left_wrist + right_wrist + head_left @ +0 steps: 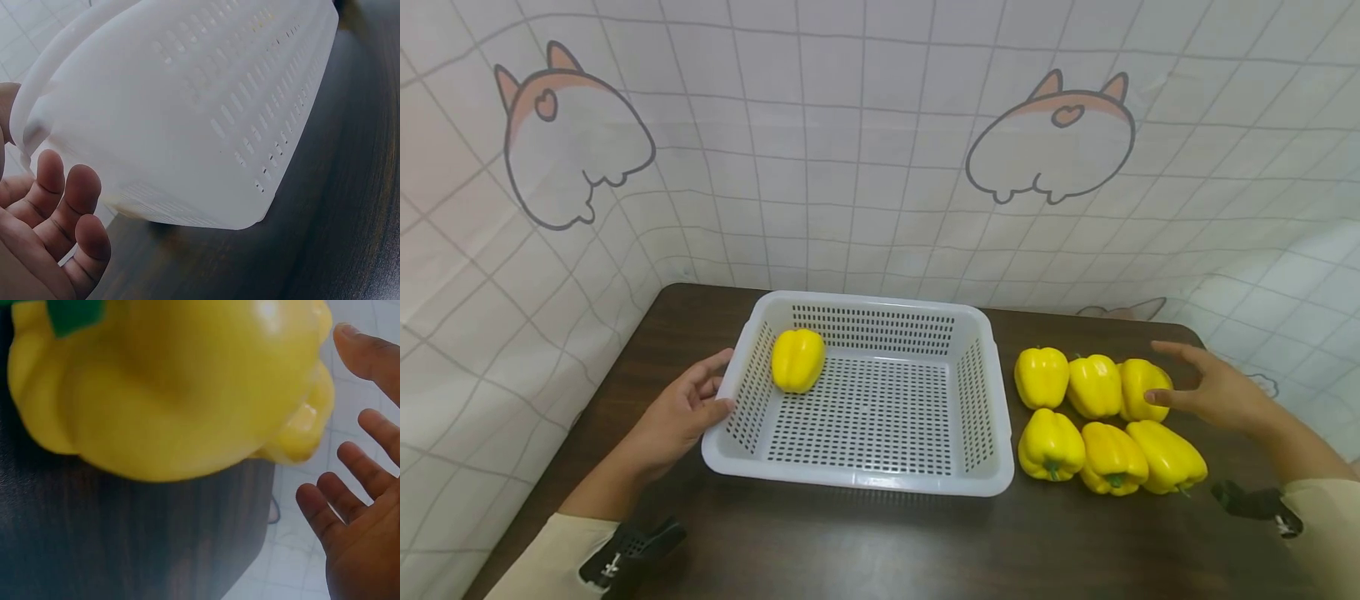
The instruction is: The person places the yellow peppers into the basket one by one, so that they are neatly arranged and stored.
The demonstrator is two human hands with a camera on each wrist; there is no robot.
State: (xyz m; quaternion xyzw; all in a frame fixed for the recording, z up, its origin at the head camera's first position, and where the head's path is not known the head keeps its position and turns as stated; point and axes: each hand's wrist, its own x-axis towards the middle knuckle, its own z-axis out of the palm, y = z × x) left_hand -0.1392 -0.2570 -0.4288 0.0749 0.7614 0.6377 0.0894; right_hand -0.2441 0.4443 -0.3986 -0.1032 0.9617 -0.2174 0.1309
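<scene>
A white perforated plastic basket (857, 482) sits on the dark table, with one yellow bell pepper (798, 361) in its left back corner. My left hand (681, 412) is at the basket's left side, thumb over the rim and fingers curled outside below it. To the right of the basket, more yellow bell peppers lie in two rows of three. My right hand (1213, 387) reaches over the back-row pepper (1138, 385) farthest right, thumb and fingers spread apart. In the right wrist view, a gap separates the fingers (365, 469) from the peppers, and nothing is held.
The front row has a left pepper (1051, 446), a middle pepper (1114, 458) and a right pepper (1165, 457). Beside the basket's right wall stands a back-row pepper (1042, 377). A patterned white cloth (880, 167) hangs behind the brown table (865, 550).
</scene>
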